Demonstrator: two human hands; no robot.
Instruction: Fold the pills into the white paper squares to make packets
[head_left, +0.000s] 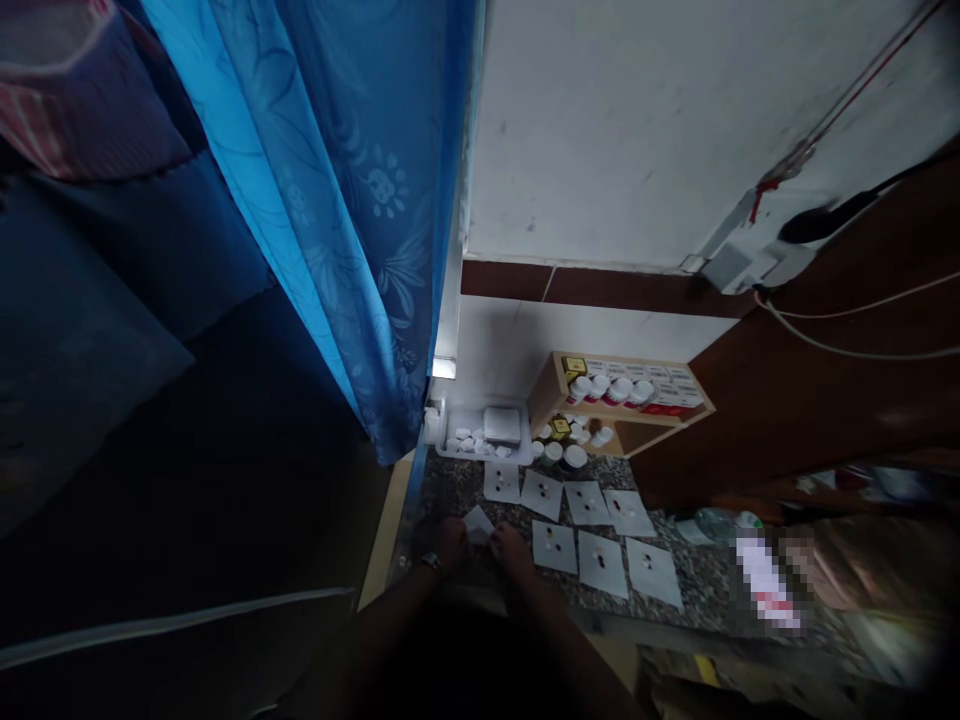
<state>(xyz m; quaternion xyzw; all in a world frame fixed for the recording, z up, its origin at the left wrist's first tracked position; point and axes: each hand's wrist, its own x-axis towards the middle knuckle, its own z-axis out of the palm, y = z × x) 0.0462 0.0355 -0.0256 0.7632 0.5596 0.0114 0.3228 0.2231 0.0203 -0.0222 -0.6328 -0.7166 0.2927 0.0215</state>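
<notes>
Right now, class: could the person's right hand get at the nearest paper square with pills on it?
Probably yes. The right hand rests beside that paper square, with only a narrow stretch of speckled granite counter between them and nothing standing in the way.

A small white paper square (478, 524), its corner raised, sits between the left hand (452, 543) and the right hand (512, 553) on the speckled granite surface (450, 490). Beside it, seven flat white paper squares (587, 503) lie open in two uneven rows, slightly askew, each carrying a small cluster of tiny dark and pale pills (600, 558) near its middle.
</notes>
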